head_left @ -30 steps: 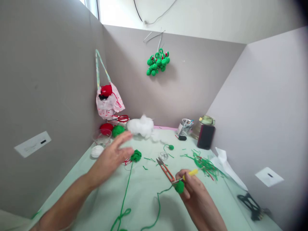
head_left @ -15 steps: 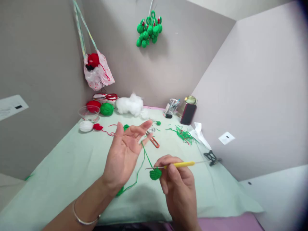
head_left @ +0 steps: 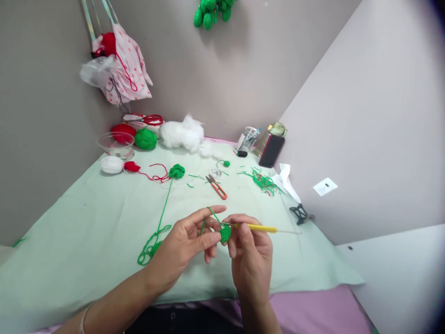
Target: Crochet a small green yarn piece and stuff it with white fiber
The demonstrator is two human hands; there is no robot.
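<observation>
In my right hand (head_left: 253, 248) is a crochet hook (head_left: 259, 228) with a yellow grip, its thin metal tip pointing left. A small green crochet piece (head_left: 225, 233) hangs by the hook tip, between my two hands. My left hand (head_left: 194, 234) pinches the piece's left edge with thumb and fingers, while its raised index finger carries the green working yarn (head_left: 213, 213). Loose green yarn (head_left: 149, 248) lies in loops beside my left wrist. From there a strand runs back to a small green yarn bundle (head_left: 177, 171).
Orange thread snips (head_left: 217, 187) lie beyond my hands. Green yarn scraps (head_left: 264, 182), a phone (head_left: 272, 151) and a clear cup (head_left: 248, 139) are at right. White stuffing (head_left: 182, 133), a green yarn ball (head_left: 145, 139) and a clear bowl (head_left: 116, 147) stand along the back left.
My left hand has turned from open palm to a pinch on the crochet piece, moving right and down. The hands are closer together. The view has tilted downward.
</observation>
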